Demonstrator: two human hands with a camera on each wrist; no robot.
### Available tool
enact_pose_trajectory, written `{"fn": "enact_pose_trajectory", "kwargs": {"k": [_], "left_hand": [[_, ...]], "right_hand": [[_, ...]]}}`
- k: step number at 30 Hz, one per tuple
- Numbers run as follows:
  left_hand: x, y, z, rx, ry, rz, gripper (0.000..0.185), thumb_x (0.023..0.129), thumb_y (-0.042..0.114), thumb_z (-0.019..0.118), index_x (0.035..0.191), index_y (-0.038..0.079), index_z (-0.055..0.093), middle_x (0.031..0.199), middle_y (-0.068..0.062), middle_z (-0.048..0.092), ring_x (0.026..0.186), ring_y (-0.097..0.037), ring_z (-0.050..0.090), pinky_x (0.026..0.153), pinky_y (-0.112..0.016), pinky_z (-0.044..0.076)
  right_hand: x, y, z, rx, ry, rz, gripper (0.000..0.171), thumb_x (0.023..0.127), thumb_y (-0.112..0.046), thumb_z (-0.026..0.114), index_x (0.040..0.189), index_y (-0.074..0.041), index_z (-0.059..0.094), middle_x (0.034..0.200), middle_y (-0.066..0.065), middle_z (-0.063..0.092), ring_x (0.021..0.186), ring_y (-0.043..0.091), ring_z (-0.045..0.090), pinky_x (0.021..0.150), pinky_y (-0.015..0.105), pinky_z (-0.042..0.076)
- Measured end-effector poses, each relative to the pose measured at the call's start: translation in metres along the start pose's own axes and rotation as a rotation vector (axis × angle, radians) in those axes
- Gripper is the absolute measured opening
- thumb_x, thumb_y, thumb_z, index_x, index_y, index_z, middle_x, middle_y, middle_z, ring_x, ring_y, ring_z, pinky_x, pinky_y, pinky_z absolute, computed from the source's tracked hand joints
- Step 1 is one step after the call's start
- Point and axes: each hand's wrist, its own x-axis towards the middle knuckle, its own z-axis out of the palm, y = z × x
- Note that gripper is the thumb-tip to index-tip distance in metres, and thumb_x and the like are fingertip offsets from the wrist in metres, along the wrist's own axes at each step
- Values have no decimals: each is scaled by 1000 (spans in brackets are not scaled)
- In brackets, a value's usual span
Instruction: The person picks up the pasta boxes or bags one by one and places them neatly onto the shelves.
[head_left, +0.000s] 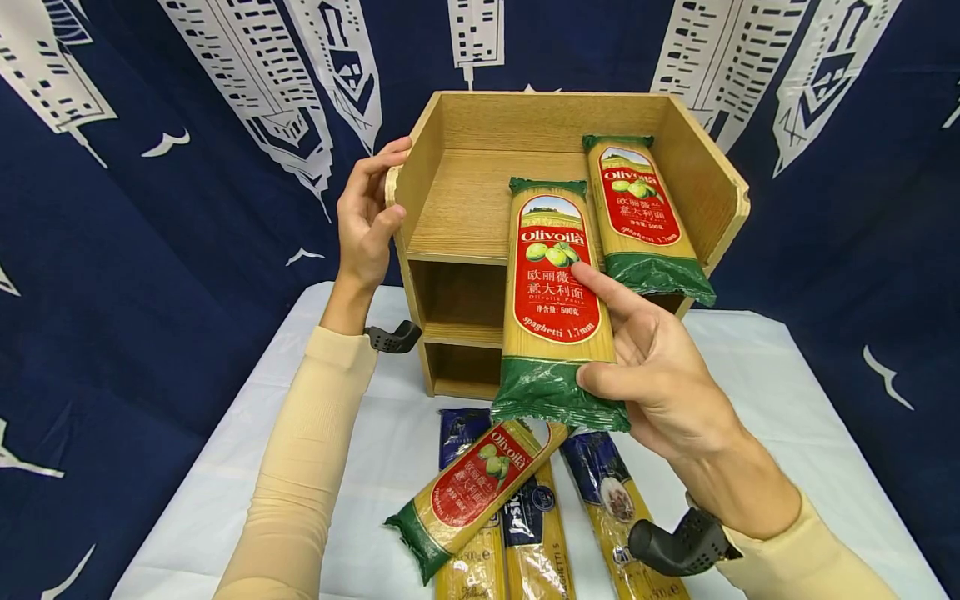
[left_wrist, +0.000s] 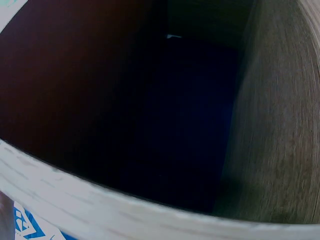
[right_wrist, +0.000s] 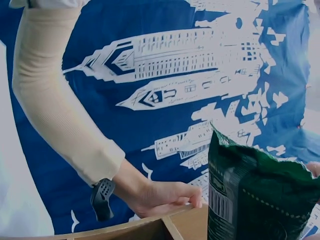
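My right hand [head_left: 675, 375] holds a spaghetti packet [head_left: 557, 275] by its right side, with the thumb over the green lower end and the index finger on the red label. The packet is tilted in front of the top level of a wooden shelf unit [head_left: 480, 200]. In the right wrist view, the packet's green end [right_wrist: 260, 190] stands up at the lower right. With fingers and thumb on either side, my left hand [head_left: 369, 217] grips the front edge of the unit's left side panel. A second matching packet [head_left: 645, 208] lies on the top shelf against the right panel.
Below the unit, another green-ended spaghetti packet [head_left: 480, 487] lies slantwise over blue-and-yellow pasta packets [head_left: 536, 533]. One more blue-ended packet [head_left: 618, 517] lies to their right on the white tablecloth [head_left: 315, 500]. Two lower compartments [head_left: 461, 300] open at the unit's front. A dark blue patterned cloth [head_left: 187, 208] hangs behind.
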Motion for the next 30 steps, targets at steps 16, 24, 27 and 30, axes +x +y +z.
{"fn": "enact_pose_trajectory", "kwargs": {"k": [16, 24, 27, 30], "left_hand": [[1, -1, 0, 4, 4, 2, 63, 74, 29, 63, 122, -12, 58, 138, -23, 58, 133, -33, 51, 112, -45, 38], [-1, -2, 0, -1, 4, 9, 63, 74, 28, 63, 121, -13, 57, 138, -24, 58, 133, -34, 51, 112, -45, 38], [0, -3, -1, -3, 6, 13, 63, 74, 28, 63, 121, -13, 57, 138, -24, 58, 133, -34, 51, 112, -45, 38], [0, -3, -1, -5, 8, 13, 64, 74, 29, 64, 121, -13, 57, 137, -24, 58, 133, -34, 51, 112, -45, 38]], "right_hand": [[23, 1, 10, 122, 290, 12, 74, 86, 22, 36, 155, -7, 40, 158, 15, 33, 136, 32, 48, 94, 39, 54], [30, 3, 11, 138, 342, -7, 67, 93, 19, 36, 154, -8, 41, 160, 10, 29, 141, 33, 41, 97, 39, 52], [25, 3, 10, 105, 315, 5, 62, 97, 15, 38, 154, -9, 41, 160, 10, 31, 139, 32, 43, 99, 38, 51], [19, 4, 11, 73, 263, 9, 60, 97, 15, 40, 154, -6, 40, 160, 11, 29, 140, 30, 42, 102, 35, 49]]}}
